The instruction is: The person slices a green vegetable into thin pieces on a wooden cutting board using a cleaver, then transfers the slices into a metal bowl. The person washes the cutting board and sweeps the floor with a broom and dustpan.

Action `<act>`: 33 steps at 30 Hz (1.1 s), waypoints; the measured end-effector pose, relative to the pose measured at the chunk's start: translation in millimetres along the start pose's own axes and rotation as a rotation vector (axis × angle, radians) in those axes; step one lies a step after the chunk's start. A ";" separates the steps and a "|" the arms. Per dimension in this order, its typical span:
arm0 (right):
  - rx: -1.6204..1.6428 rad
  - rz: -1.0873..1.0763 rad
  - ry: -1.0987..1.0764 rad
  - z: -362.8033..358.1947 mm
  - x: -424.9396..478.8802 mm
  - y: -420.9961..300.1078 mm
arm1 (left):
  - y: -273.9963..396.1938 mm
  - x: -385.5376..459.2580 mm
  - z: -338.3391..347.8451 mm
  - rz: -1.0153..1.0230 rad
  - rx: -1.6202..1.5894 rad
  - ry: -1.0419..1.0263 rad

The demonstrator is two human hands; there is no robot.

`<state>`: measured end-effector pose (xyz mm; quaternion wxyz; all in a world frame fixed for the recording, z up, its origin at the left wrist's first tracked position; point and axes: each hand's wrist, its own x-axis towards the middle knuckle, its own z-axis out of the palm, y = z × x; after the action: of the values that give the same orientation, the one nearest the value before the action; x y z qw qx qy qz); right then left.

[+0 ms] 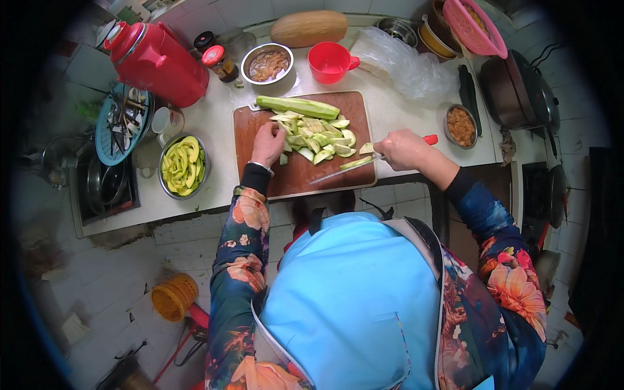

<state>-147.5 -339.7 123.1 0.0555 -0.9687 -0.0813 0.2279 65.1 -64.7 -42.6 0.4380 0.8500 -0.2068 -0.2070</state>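
Observation:
On the brown cutting board point(253, 180) lies a heap of pale green gourd slices point(319, 139). Behind the heap rests a long peeled piece of gourd point(297, 106). My left hand point(268, 145) is at the heap's left edge with bent fingers against the slices; whether it grips any is not visible. In my right hand point(404, 148) is a knife point(331, 176) with a red handle, its blade low over the board's front right part. A slice point(356, 163) lies along the blade, and another point(366, 147) is beside my right fingers.
Left of the board stand a metal bowl of green-yellow slices point(184, 165), a white mug point(168, 121) and a red thermos point(158, 66). Behind are a metal bowl with soaking food point(267, 66) and a red cup point(329, 63). A small bowl of brownish chunks point(461, 127) sits right.

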 end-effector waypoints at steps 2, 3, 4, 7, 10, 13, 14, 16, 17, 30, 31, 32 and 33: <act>-0.068 -0.023 -0.033 14.8 3.6 14.1 | 27.3 -4.9 5.5 -0.027 -0.139 -0.120; -0.065 -0.033 -0.005 16.2 7.1 18.5 | 41.8 -11.4 6.0 -0.046 -0.228 -0.168; -0.063 -0.046 0.023 16.9 11.6 21.8 | 53.4 -14.0 3.9 -0.067 -0.317 -0.213; -0.007 -0.090 0.119 9.9 29.1 25.6 | 72.7 -4.4 -21.5 0.127 0.151 -0.195; 0.024 -0.139 0.159 0.0 44.6 24.4 | 91.9 15.7 -36.1 0.388 0.474 0.080; 0.034 -0.183 0.227 -1.7 47.0 19.5 | 103.8 33.6 -37.4 0.582 0.544 0.186; 0.046 -0.198 0.262 -1.0 45.8 17.4 | 107.3 40.8 -38.4 0.592 0.505 0.126; 0.011 -0.185 0.321 -0.8 39.8 14.5 | 131.6 45.6 -32.7 0.575 0.371 -0.022; -0.026 -0.162 0.322 1.3 38.7 14.1 | 148.6 39.4 -25.3 0.504 0.197 -0.165; -0.119 -0.102 0.603 0.8 7.8 34.9 | 146.7 -6.6 26.7 0.862 0.329 -0.109; -0.090 -0.090 0.589 -0.7 -0.6 37.8 | 135.3 1.7 17.8 0.851 0.365 -0.100; -0.061 -0.077 0.574 0.8 -8.7 40.4 | 124.9 9.6 7.5 0.805 0.424 -0.067; 0.005 -0.009 0.511 5.0 -17.6 43.4 | 117.7 18.0 0.9 0.760 0.478 -0.032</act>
<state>-159.6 -385.1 120.0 0.0777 -0.9943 -0.0682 -0.0246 59.6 -137.3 51.6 0.2712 0.7876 -0.5532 0.0091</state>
